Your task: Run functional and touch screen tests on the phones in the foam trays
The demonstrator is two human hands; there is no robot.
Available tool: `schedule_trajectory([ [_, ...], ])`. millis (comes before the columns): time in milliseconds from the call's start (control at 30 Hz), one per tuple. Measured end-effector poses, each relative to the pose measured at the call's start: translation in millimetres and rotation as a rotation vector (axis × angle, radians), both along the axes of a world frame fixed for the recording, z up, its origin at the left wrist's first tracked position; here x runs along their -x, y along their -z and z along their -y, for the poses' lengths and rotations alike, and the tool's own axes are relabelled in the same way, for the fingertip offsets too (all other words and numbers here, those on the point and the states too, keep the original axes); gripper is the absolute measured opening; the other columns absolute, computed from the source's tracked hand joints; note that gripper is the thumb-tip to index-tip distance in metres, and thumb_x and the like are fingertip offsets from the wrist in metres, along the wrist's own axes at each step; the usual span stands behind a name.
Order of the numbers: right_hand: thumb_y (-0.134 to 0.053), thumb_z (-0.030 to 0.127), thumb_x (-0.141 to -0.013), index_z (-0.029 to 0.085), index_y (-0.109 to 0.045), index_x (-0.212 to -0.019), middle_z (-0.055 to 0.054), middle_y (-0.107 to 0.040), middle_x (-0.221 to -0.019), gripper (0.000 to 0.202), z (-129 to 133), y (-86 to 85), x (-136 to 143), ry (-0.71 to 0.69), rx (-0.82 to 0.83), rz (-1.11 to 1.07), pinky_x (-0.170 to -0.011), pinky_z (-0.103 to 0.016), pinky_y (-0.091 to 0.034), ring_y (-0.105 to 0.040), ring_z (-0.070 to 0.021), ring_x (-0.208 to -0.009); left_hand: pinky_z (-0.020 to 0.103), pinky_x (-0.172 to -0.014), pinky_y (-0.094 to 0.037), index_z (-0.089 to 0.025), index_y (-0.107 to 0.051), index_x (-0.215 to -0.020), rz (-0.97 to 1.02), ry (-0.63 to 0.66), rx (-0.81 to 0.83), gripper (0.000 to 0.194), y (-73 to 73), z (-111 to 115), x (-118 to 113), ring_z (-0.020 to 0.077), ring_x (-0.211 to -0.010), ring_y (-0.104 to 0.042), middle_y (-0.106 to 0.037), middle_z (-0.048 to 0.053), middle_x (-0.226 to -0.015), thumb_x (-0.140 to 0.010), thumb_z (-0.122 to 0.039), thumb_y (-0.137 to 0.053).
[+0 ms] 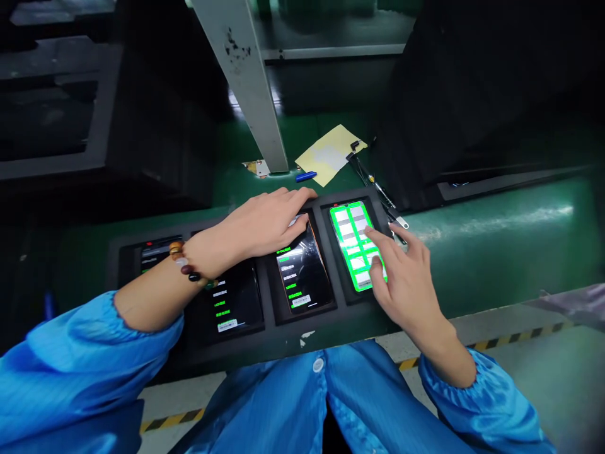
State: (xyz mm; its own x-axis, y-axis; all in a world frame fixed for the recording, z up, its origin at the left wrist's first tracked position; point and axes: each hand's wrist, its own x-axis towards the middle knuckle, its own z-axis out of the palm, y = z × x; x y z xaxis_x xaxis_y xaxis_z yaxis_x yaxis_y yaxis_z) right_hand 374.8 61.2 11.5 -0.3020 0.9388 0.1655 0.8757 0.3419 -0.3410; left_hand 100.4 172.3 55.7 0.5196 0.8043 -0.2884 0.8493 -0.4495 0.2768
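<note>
Several smartphones lie face up in the recesses of a black tray [269,309]. My left hand [265,221] rests flat, fingers spread, over the top of a phone with a dark menu screen [309,274]. A second phone [243,296] with the same kind of menu is partly hidden beneath my left wrist. My forearm covers much of the leftmost phone [154,252]. At the tray's right end, a phone [350,236] shows a bright green screen with white and grey blocks. My right hand [401,277] is over its right edge, fingers apart, index fingertip at the screen; exact contact is unclear.
Behind the tray lie a yellow sheet [326,154], a blue pen cap [306,177] and black cables [363,170]. A grey metal post [255,94] rises from the green bench [496,246]. Large dark boxes [161,113] stand to the left, and another dark bulk [472,94] to the right.
</note>
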Motion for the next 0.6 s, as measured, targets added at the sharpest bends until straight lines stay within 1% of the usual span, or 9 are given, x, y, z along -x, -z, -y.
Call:
schedule_trajectory([
  [67, -0.050, 0.015, -0.104, 0.025, -0.050, -0.159, -0.007, -0.071, -0.150, 0.056, -0.9, -0.3, 0.8, -0.004, -0.007, -0.012, -0.116, -0.062, -0.042, -0.047, -0.0408, -0.150, 0.054, -0.098, -0.058, -0.022, -0.045, -0.157, 0.009, 0.005, -0.006, 0.055, 0.1, 0.0, 0.6, 0.0363, -0.121, -0.070, -0.071, 0.018, -0.134, -0.111, -0.047, -0.029],
  [167, -0.048, 0.015, -0.105, 0.027, -0.050, -0.160, -0.005, -0.066, -0.159, 0.056, -5.7, -0.7, 9.1, -0.156, 0.024, -0.050, -0.121, -0.060, -0.040, -0.046, -0.0373, -0.152, 0.055, -0.098, -0.058, -0.021, -0.046, -0.156, 0.011, 0.003, -0.018, 0.054, 0.1, 0.4, 0.4, 0.0366, -0.120, -0.070, -0.070, 0.018, -0.135, -0.111, -0.046, -0.029],
  [200, -0.048, 0.016, -0.106, 0.027, -0.051, -0.160, -0.003, -0.064, -0.161, 0.055, -8.3, -0.5, 11.8, -0.185, 0.035, -0.049, -0.122, -0.059, -0.040, -0.046, -0.0367, -0.153, 0.055, -0.098, -0.058, -0.021, -0.046, -0.156, 0.009, 0.001, -0.017, 0.054, 0.0, 0.7, 0.6, 0.0366, -0.120, -0.070, -0.071, 0.018, -0.135, -0.111, -0.046, -0.029],
  [233, -0.047, 0.016, -0.106, 0.027, -0.052, -0.159, -0.003, -0.063, -0.161, 0.054, -11.2, -0.3, 13.8, -0.185, 0.040, -0.040, -0.122, -0.059, -0.040, -0.046, -0.0370, -0.153, 0.055, -0.098, -0.058, -0.022, -0.045, -0.157, 0.007, -0.002, -0.016, 0.054, 0.0, 1.1, 1.0, 0.0365, -0.120, -0.071, -0.071, 0.017, -0.133, -0.111, -0.046, -0.029],
  [367, -0.046, 0.017, -0.107, 0.023, -0.053, -0.158, -0.006, -0.066, -0.158, 0.052, -21.8, 1.4, 16.5, -0.037, 0.003, 0.010, -0.119, -0.063, -0.041, -0.044, -0.0417, -0.153, 0.055, -0.097, -0.058, -0.023, -0.044, -0.158, -0.001, -0.002, -0.024, 0.055, 0.2, 4.6, 7.5, 0.0368, -0.118, -0.071, -0.072, 0.016, -0.132, -0.112, -0.048, -0.028],
  [400, -0.046, 0.018, -0.107, 0.023, -0.054, -0.157, -0.007, -0.066, -0.158, 0.051, -23.3, 1.8, 16.9, -0.042, -0.006, 0.009, -0.119, -0.062, -0.041, -0.044, -0.0414, -0.153, 0.056, -0.097, -0.058, -0.023, -0.044, -0.158, -0.004, -0.004, -0.034, 0.055, 0.0, 6.4, 10.6, 0.0369, -0.118, -0.071, -0.072, 0.015, -0.133, -0.112, -0.048, -0.028],
  [500, -0.046, 0.019, -0.107, 0.022, -0.056, -0.155, -0.006, -0.064, -0.161, 0.049, -25.1, 3.0, 17.0, -0.144, -0.009, 0.002, -0.122, -0.060, -0.039, -0.046, -0.0384, -0.152, 0.056, -0.103, -0.056, -0.022, -0.045, -0.159, -0.008, -0.020, -0.071, 0.056, -2.9, 16.5, 24.2, 0.0363, -0.122, -0.071, -0.071, 0.015, -0.140, -0.112, -0.047, -0.028],
  [533, -0.046, 0.019, -0.107, 0.022, -0.056, -0.154, -0.005, -0.064, -0.161, 0.049, -25.3, 3.6, 15.9, -0.149, -0.013, 0.002, -0.122, -0.060, -0.040, -0.047, -0.0381, -0.151, 0.056, -0.106, -0.055, -0.022, -0.046, -0.160, -0.005, -0.031, -0.084, 0.056, -5.3, 22.1, 30.3, 0.0358, -0.124, -0.070, -0.071, 0.015, -0.143, -0.112, -0.047, -0.029],
  [600, -0.046, 0.019, -0.107, 0.022, -0.056, -0.155, -0.006, -0.067, -0.157, 0.049, -26.8, 5.1, 11.7, -0.077, -0.031, 0.005, -0.119, -0.062, -0.042, -0.047, -0.0398, -0.149, 0.055, -0.112, -0.052, -0.023, -0.047, -0.160, 0.017, -0.071, -0.118, 0.055, -12.8, 37.9, 44.7, 0.0346, -0.132, -0.067, -0.068, 0.013, -0.150, -0.113, -0.047, -0.030],
])
